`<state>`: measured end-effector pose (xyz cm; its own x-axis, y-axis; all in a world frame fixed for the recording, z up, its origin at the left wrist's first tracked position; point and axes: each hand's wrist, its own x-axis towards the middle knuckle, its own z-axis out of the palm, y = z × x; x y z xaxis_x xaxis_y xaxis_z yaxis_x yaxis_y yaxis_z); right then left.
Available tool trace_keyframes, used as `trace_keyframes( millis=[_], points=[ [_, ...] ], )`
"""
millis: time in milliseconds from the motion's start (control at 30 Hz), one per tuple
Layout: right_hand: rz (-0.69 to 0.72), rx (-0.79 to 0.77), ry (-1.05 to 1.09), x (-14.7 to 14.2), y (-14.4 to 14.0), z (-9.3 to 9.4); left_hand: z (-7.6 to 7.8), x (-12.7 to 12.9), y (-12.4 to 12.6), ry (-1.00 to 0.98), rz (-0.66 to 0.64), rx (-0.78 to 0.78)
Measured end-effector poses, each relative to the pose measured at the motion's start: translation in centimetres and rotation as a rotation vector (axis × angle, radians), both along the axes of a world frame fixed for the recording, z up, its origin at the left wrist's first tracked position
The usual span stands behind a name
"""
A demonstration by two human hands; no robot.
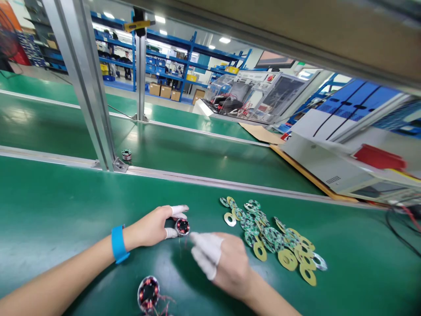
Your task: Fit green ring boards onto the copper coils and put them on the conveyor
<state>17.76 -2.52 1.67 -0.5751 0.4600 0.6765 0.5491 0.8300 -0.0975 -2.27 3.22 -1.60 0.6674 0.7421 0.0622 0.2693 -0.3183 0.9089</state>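
Three wound copper coils: one (182, 226) on the green mat (66, 206), another (148, 293) nearer on that mat, a third (126, 154) beyond the mat's far rail. One heap of ring-shaped circuit boards (272, 235) on the mat's right part, too overlapped for counting. One blue wristband (118, 243).

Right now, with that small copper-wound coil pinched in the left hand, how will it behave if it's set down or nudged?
The wound coil looks round and squat, so lying flat it probably stays put; on its edge it could roll. The dense copper winding suggests it is heavy for its size. Thin wire leads trailing below it look floppy and could snag the left hand or the ring-shaped circuit boards.
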Motion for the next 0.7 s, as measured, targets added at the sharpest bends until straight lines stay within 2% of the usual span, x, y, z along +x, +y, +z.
trace_keyframes(
  millis=[133,233,433,567,700],
  points=[
    [-0.258,-0.152,0.100,0.5,0.9,0.8,0.1,0.0,0.0,-0.015,-0.020,0.015],
    [-0.296,-0.309,-0.006,-0.1,0.7,0.3,0.3,0.0,-0.1,0.015,-0.005,0.040],
    [-0.446,-0.462,-0.278,-0.5,0.4,-0.4,0.2,0.0,-0.3,0.072,0.019,0.095],
    [-0.451,-0.565,-0.284,-0.3,0.6,-0.2,0.1,0.0,-0.2,0.075,0.011,0.105],
    [-0.374,-0.507,-0.184,-0.9,-0.1,-1.2,0.1,0.1,-0.3,0.085,0.011,0.121]
  ],
)
